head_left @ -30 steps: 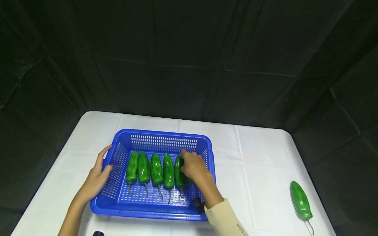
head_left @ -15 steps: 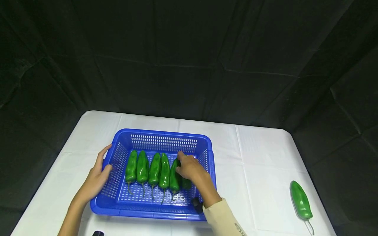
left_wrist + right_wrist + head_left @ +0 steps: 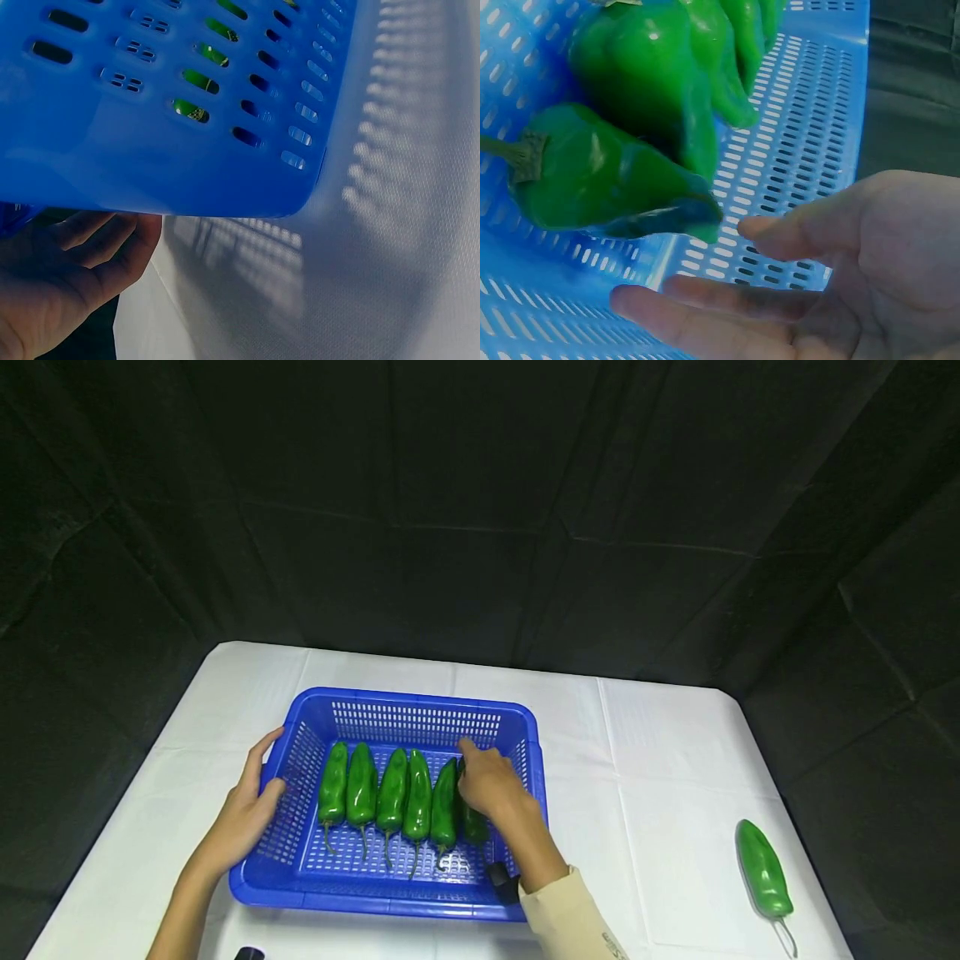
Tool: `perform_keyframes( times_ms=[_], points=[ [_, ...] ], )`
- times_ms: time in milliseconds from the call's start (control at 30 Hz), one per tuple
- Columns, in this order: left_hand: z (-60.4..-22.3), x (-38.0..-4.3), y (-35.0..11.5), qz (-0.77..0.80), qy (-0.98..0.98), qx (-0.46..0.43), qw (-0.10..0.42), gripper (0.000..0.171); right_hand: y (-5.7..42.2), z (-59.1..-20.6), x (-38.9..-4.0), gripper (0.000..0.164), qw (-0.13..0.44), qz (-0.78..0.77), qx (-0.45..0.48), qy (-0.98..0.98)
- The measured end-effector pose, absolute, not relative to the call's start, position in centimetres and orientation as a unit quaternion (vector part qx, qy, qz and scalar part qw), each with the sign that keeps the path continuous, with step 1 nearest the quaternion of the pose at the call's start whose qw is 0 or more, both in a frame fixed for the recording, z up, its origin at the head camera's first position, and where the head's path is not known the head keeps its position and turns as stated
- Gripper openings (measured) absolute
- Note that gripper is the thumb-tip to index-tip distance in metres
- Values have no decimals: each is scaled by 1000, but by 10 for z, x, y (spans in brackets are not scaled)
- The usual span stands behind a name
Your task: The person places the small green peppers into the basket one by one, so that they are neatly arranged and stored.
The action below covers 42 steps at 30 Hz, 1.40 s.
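A blue plastic basket (image 3: 360, 906) with slotted walls stands on the white-covered table. Several green peppers (image 3: 393, 793) lie side by side inside it, stems toward the near wall. My left hand (image 3: 243, 818) holds the basket's left rim; in the left wrist view its curled fingers (image 3: 139, 244) meet the rim. Over the basket's right part, my right hand (image 3: 495, 785) partly covers the rightmost pepper (image 3: 475, 828). In the right wrist view, thumb and fingers are spread apart just off the tip of that pepper (image 3: 600, 172), with nothing between them.
Another green pepper (image 3: 763, 870) lies alone on the table at the far right. A small black object (image 3: 250, 953) shows at the bottom edge. Black cloth (image 3: 465, 593) hangs behind and beside the table (image 3: 675, 760).
The peppers in the basket have shifted left, the one under my right hand included. My right hand went left with it, then back right, and the rightmost pepper now shows more. My left hand stays.
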State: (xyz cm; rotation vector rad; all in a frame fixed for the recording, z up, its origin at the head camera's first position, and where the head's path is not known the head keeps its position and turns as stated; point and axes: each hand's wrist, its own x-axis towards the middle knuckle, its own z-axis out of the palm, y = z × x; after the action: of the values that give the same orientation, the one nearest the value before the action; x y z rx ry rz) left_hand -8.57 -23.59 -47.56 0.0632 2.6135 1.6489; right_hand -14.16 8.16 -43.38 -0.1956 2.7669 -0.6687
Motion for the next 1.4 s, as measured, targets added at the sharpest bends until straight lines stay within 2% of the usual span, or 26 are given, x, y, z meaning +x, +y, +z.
perform_keyframes(
  times_ms=[100, 467, 733, 1100, 1400],
  points=[
    [-476, -85, -237, 532, 846, 23, 24, 67, 85, -429, -141, 47, 111, -244, -83, 960],
    [-475, -85, -238, 527, 850, 23, 20, 67, 117, -392, -134, 30, -27, -256, -119, 959],
    [-476, -84, -239, 527, 849, 24, 20, 67, 156, -382, -126, 29, -78, -247, -84, 962],
    [-477, -84, -241, 528, 849, 35, 6, 66, 235, -384, -110, 33, -105, -204, -16, 973],
    [-478, -85, -237, 533, 846, 30, 20, 67, 293, -397, -94, 42, -84, -188, 48, 977]
  ],
)
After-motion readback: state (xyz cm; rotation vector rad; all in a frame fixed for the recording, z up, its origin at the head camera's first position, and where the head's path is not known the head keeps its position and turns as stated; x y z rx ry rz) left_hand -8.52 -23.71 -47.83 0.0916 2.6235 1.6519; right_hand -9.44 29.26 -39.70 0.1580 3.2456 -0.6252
